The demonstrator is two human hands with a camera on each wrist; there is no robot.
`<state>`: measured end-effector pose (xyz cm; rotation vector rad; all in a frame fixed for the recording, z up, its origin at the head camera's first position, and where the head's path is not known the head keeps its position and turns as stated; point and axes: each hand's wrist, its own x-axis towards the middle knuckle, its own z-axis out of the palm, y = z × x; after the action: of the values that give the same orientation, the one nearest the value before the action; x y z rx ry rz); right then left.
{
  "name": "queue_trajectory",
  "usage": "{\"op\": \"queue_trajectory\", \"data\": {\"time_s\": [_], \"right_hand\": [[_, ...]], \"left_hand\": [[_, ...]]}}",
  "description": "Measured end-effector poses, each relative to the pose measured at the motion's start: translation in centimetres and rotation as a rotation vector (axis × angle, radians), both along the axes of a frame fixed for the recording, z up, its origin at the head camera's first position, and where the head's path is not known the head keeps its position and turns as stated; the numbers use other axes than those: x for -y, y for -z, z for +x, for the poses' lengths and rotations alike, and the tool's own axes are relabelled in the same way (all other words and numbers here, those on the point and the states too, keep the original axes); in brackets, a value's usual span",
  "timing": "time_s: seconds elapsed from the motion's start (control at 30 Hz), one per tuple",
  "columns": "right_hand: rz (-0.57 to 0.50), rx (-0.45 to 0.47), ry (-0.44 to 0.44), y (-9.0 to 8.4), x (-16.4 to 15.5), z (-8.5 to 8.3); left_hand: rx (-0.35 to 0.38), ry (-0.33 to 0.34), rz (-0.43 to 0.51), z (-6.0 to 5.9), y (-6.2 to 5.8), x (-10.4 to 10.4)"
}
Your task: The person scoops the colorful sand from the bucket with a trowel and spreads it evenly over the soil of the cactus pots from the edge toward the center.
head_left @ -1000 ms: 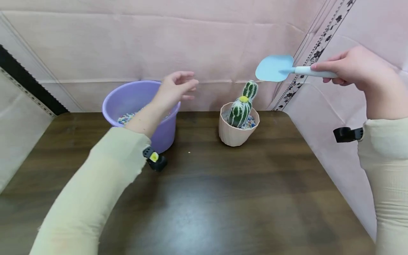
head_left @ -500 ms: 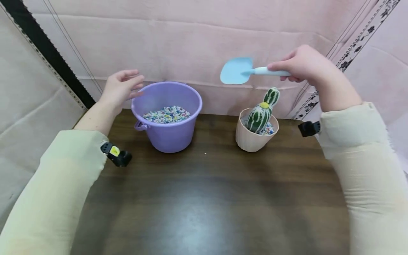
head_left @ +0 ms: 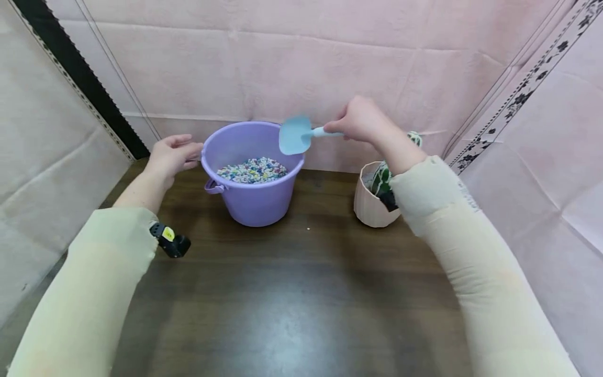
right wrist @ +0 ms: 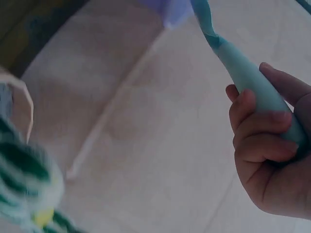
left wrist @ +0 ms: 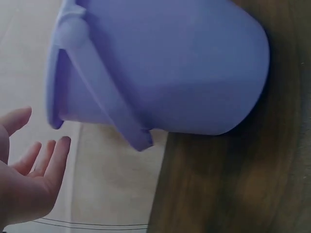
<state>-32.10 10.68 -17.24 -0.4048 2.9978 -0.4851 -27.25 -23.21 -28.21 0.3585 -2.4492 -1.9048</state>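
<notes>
A light-blue toy shovel [head_left: 295, 137] is in my right hand [head_left: 360, 120], whose fingers curl round its handle [right wrist: 257, 80] in the right wrist view. The shovel's blade hangs over the right rim of a purple bucket [head_left: 258, 201]. Inside the bucket lie many small multicoloured beads [head_left: 253, 170]. Beside the bucket's left rim is my left hand [head_left: 171, 157]; its fingers are loosely extended and hold nothing. In the left wrist view a small gap shows between those fingertips and the bucket [left wrist: 194, 68]. The bucket's handle [left wrist: 104, 87] hangs down on its side.
A cream pot [head_left: 369, 207] with a green-and-white knitted cactus [head_left: 380, 178] stands to the right, partly hidden by my right forearm. Both containers stand near the back edge of a dark wooden table [head_left: 282, 293]. Pale cloth [head_left: 301, 68] covers the walls behind and beside.
My right hand has carried the shovel leftward and down, from above the cactus to the bucket's rim. My left hand has moved from over the bucket to its left side. The head view has shifted.
</notes>
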Motion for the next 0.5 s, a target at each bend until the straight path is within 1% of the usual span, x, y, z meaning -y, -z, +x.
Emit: {"op": "queue_trajectory", "data": {"time_s": [0.13, 0.2, 0.27, 0.33, 0.43, 0.5], "right_hand": [[0.141, -0.050, -0.030, 1.9, 2.7, -0.2], [0.217, -0.070, -0.031, 2.7, 3.9, -0.3], [0.298, -0.070, -0.024, 3.4, 4.9, -0.4], [0.379, -0.073, -0.037, 4.0, 5.9, -0.4], [0.474, -0.084, -0.090, 4.6, 7.1, -0.4], [0.521, -0.090, -0.147, 4.7, 7.8, -0.4]], "left_hand": [[0.026, 0.047, 0.041, 0.1, 0.7, -0.9], [0.027, 0.055, 0.058, 0.2, 0.9, -1.4], [0.027, 0.049, 0.080, 0.3, 1.0, -1.8], [0.026, 0.041, 0.103, 0.4, 1.1, -2.1], [0.027, 0.029, 0.154, 0.7, 1.2, -2.5], [0.018, 0.020, 0.190, 0.9, 1.2, -2.6]]}}
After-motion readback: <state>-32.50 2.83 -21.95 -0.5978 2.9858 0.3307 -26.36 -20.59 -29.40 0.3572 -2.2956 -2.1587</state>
